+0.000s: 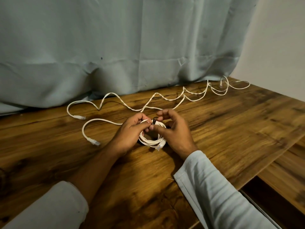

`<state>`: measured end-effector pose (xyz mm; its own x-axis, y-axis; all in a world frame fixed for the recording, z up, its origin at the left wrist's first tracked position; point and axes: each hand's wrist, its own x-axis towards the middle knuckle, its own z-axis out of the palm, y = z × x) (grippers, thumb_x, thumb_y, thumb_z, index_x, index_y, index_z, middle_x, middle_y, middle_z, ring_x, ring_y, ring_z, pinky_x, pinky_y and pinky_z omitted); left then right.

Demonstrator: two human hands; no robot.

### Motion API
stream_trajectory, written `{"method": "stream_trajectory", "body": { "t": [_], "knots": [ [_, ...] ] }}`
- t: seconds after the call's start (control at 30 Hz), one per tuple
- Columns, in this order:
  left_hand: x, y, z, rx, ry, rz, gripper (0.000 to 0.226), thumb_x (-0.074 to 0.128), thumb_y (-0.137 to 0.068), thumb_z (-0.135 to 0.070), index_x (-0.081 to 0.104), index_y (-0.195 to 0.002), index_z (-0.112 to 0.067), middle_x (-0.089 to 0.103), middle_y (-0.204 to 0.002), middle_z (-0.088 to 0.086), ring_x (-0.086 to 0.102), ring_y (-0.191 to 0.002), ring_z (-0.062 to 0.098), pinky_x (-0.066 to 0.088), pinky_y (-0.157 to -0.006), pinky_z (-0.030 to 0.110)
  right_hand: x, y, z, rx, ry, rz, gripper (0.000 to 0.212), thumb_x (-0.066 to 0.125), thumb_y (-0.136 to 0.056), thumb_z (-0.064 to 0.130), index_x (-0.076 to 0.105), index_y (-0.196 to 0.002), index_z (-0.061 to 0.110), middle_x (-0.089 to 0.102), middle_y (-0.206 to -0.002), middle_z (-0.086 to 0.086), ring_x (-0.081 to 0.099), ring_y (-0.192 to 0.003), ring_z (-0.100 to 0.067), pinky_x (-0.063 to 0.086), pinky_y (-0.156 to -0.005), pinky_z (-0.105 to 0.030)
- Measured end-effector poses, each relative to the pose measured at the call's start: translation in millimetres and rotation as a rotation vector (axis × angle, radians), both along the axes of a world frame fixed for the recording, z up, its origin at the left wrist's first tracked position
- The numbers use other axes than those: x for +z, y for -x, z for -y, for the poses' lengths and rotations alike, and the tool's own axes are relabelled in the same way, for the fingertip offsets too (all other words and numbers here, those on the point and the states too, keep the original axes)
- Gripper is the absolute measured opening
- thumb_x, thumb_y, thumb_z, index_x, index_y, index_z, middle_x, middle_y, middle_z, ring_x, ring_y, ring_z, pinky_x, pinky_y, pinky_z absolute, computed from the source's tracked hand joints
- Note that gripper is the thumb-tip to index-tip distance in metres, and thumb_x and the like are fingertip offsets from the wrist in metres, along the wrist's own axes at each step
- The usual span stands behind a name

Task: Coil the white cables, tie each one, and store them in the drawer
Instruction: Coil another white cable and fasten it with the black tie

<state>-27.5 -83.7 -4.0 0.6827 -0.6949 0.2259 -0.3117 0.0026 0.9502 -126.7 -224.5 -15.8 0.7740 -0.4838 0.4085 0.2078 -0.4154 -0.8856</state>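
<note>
A coiled white cable [151, 141] sits between my hands at the middle of the wooden table [231, 129]. My left hand [130, 133] grips the coil's left side. My right hand [173, 129] pinches a small black tie [154, 121] at the coil's top. One plug of the coil pokes out at its lower right. A loose tail runs left from the coil to a plug [94, 142]. A second white cable [165, 98] lies uncoiled in wavy loops along the back of the table.
A pale blue curtain [115, 47] hangs behind the table and drapes onto its back edge. At the lower right, an open drawer [270, 200] shows a dark interior below the tabletop. A plain wall stands at the far right.
</note>
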Motion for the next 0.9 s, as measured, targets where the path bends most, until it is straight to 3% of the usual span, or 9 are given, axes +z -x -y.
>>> {"method": "stream_trajectory", "body": {
  "t": [0.07,0.17,0.23,0.33,0.4,0.5,0.63,0.77,0.9],
  "knots": [
    [-1,2,0,-0.01,0.018,-0.012,0.016,0.055,-0.104,-0.009,0.067,-0.094,-0.014,0.071,-0.076,-0.007,0.059,-0.073,0.007,0.046,-0.065,0.023,2,1,-2,0.016,0.056,0.075,0.029,0.086,-0.079,0.009,0.071,-0.095,0.028,0.073,-0.095,0.005,0.071,-0.085,-0.015,0.058,-0.073,-0.035],
    [-4,-1,-1,-0.01,0.049,-0.025,0.015,0.056,-0.105,-0.013,0.067,-0.095,-0.016,0.068,-0.075,-0.004,0.056,-0.073,0.014,0.044,-0.068,0.031,2,0,-1,0.043,0.059,0.139,0.014,0.081,-0.085,0.008,0.074,-0.088,0.02,0.076,-0.096,-0.006,0.073,-0.092,-0.025,0.06,-0.082,-0.046],
    [-6,-1,-3,-0.004,0.06,0.008,0.014,0.057,-0.106,-0.018,0.068,-0.098,-0.019,0.069,-0.079,-0.004,0.059,-0.077,0.016,0.046,-0.073,0.037,3,0,-1,0.03,0.03,0.16,0.018,0.079,-0.088,0.008,0.074,-0.086,0.025,0.076,-0.095,-0.009,0.073,-0.093,-0.028,0.06,-0.084,-0.047],
    [-5,2,-4,0.047,0.075,0.135,0.011,0.058,-0.106,-0.025,0.068,-0.104,-0.027,0.073,-0.097,-0.004,0.069,-0.094,0.016,0.058,-0.087,0.049,6,2,-1,0.059,-0.036,0.191,0.013,0.076,-0.091,0.01,0.075,-0.086,0.022,0.076,-0.093,-0.013,0.071,-0.093,-0.037,0.059,-0.084,-0.052],
    [-3,6,-5,0.099,0.115,0.27,0.008,0.06,-0.105,-0.029,0.067,-0.105,-0.03,0.072,-0.101,-0.006,0.07,-0.097,0.019,0.058,-0.086,0.056,9,4,-3,0.087,-0.133,0.221,0.006,0.074,-0.092,0.009,0.077,-0.09,0.014,0.076,-0.096,-0.016,0.072,-0.096,-0.037,0.057,-0.088,-0.053],
    [1,7,-5,0.187,0.116,0.586,0.009,0.063,-0.102,-0.023,0.068,-0.109,-0.027,0.07,-0.106,-0.014,0.066,-0.101,0.012,0.057,-0.08,0.045,15,6,-4,0.083,-0.277,0.255,0.007,0.076,-0.088,0.003,0.079,-0.094,0.005,0.077,-0.098,-0.016,0.073,-0.099,-0.034,0.058,-0.093,-0.051],
    [0,5,-6,0.258,-0.021,0.85,0.018,0.062,-0.099,-0.027,0.07,-0.115,-0.024,0.066,-0.109,-0.018,0.059,-0.105,0.009,0.043,-0.088,0.036,20,9,-2,0.068,-0.335,0.25,0.025,0.079,-0.082,-0.005,0.081,-0.076,0.019,0.078,-0.085,-0.006,0.073,-0.085,-0.022,0.059,-0.085,-0.04],
    [-1,3,-10,0.207,-0.08,0.883,0.016,0.062,-0.097,-0.033,0.07,-0.109,-0.025,0.072,-0.107,-0.012,0.063,-0.1,0.009,0.044,-0.09,0.036,19,12,-4,0.131,-0.403,0.179,0.033,0.075,-0.084,-0.008,0.078,-0.067,0.021,0.075,-0.075,-0.006,0.069,-0.073,-0.018,0.057,-0.076,-0.038],
    [1,8,-12,0.122,-0.058,0.822,0.013,0.068,-0.099,-0.033,0.07,-0.109,-0.027,0.07,-0.103,-0.02,0.06,-0.092,-0.004,0.043,-0.081,0.018,18,22,5,0.15,-0.346,0.103,0.023,0.075,-0.089,0.002,0.078,-0.073,0.018,0.072,-0.072,-0.005,0.066,-0.067,-0.014,0.054,-0.067,-0.031]
  ]
}}
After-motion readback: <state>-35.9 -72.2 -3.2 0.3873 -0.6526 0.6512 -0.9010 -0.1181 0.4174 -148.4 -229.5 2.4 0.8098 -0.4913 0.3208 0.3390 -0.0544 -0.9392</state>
